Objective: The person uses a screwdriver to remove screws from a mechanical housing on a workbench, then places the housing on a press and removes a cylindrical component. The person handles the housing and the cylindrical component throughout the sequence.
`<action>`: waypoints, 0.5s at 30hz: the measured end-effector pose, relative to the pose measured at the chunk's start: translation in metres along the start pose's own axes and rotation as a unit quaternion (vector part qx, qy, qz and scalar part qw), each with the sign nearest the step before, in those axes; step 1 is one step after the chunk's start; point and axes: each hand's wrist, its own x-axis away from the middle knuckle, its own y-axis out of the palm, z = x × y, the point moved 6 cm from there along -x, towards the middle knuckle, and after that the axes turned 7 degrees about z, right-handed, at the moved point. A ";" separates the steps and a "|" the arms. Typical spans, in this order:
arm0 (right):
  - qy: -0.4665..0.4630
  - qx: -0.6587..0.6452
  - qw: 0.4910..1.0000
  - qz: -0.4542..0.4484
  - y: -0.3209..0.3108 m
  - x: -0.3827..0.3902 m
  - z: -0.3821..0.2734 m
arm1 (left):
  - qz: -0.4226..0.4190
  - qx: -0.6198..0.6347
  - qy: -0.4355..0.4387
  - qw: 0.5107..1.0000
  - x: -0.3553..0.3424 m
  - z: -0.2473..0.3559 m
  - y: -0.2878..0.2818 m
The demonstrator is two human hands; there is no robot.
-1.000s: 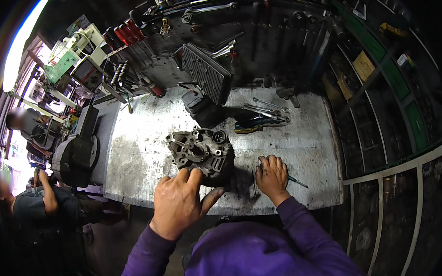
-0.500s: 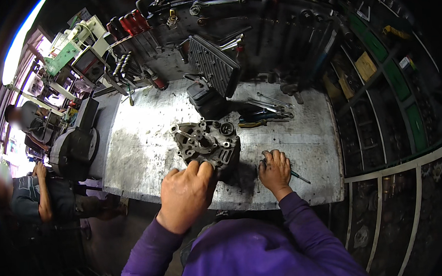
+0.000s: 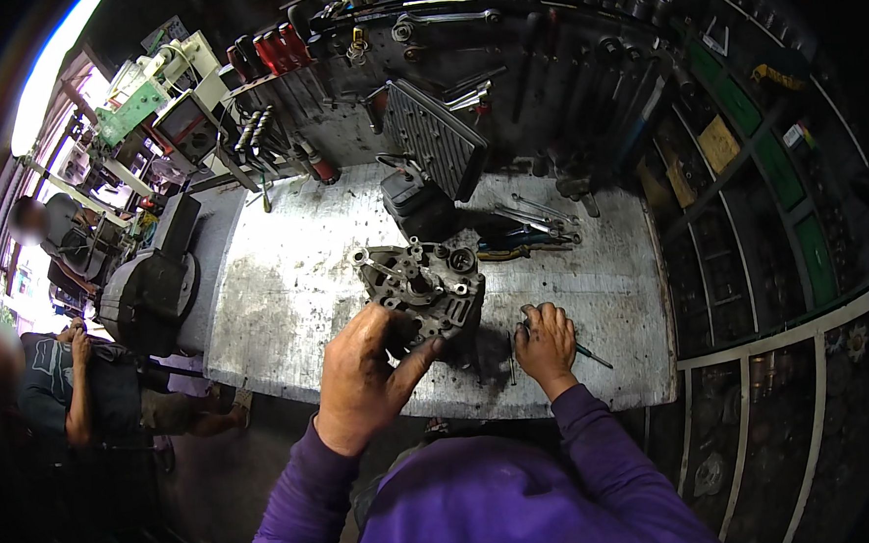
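Observation:
An engine casing, grey metal with bosses and holes, sits on the metal-topped bench. My left hand is closed on its near lower edge, thumb out to the right and fingertips hidden behind the casing. My right hand rests to the right, fingers curled down at the bench over something small I cannot make out. A teal screwdriver lies beside it, partly behind the fingers, and a thin metal rod lies just left of it.
Behind the casing stand a black part and a ribbed plate. Wrenches and pliers lie back right. Tools line the back board; shelves run right. Two co-workers are at left, beside machinery.
My left hand has shifted on the casing's near edge, its thumb now turned out to the right. My right hand stays by the screwdriver. The whole view has shifted slightly.

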 end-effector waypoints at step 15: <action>0.008 0.006 1.000 0.006 0.003 0.001 0.001 | 0.079 0.251 0.059 0.963 0.003 0.049 -0.035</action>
